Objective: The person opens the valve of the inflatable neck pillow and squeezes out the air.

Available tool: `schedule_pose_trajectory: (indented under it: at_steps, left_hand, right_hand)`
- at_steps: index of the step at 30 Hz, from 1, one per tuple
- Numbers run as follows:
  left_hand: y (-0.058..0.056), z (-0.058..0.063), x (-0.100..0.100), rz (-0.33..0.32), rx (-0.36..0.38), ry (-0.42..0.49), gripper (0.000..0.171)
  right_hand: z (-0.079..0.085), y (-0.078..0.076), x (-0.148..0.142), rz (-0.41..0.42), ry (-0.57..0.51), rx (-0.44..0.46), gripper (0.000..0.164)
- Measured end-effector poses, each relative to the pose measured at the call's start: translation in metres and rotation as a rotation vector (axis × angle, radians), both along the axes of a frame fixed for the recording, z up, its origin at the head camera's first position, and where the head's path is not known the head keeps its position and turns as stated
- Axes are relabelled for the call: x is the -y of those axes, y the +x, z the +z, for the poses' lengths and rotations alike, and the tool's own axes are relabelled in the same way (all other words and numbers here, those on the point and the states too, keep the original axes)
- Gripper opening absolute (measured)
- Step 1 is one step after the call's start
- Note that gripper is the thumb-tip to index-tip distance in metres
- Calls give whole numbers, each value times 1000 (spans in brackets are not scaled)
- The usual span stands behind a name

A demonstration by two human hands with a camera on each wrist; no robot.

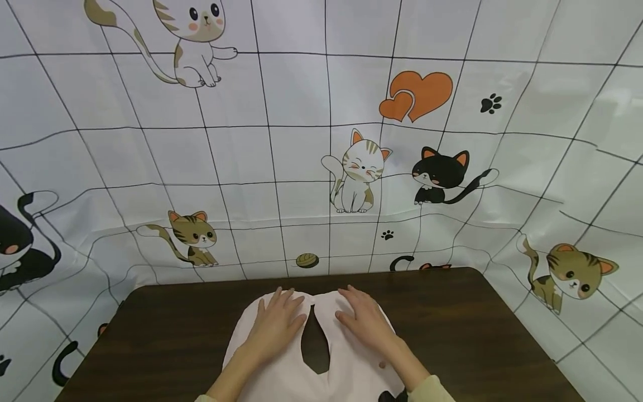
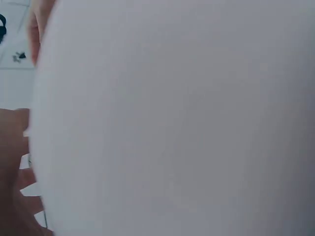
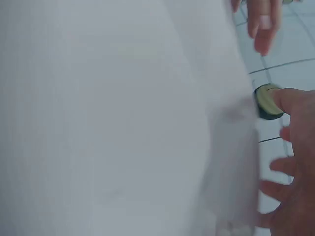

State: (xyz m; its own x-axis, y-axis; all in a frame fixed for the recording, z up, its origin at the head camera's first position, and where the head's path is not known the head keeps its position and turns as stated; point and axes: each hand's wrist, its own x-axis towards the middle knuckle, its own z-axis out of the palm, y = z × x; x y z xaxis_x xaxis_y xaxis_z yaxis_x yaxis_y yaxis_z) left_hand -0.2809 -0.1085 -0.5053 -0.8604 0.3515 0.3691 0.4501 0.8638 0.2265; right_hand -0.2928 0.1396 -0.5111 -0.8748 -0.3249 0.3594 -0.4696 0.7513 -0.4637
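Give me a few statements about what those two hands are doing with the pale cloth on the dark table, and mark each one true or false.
1. Both hands lie flat on the pale pink cloth garment. True: the left hand and the right hand rest on it with straight fingers.
2. The garment lies on a dark brown wooden table. True.
3. The right hand grips a pair of scissors. False: it holds nothing and only presses on the cloth.
4. The backdrop behind the table is plain blue. False: it is a white gridded sheet printed with cartoon cats and orange hearts.
5. The hands are crossed over each other. False: they lie side by side, apart, with a dark gap in the garment between them.
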Motion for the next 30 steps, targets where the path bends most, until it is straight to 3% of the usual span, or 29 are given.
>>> schedule_pose_trajectory:
  at_steps: [7, 12, 19, 30]
  left_hand:
    - [-19, -3, -2, 90, 32, -25, 49]
    - [-22, -6, -7, 87, 31, -35, 48]
    - [-25, -14, -7, 110, 42, -92, 45]
    - [-29, -22, -6, 112, 76, -86, 47]
  right_hand:
    - [-18, -25, 13, -106, 67, 88, 67]
    - [-17, -27, 20, -108, 114, 110, 66]
    - [-27, -27, 20, -116, 234, 112, 66]
    - [-29, -23, 18, -106, 245, 112, 64]
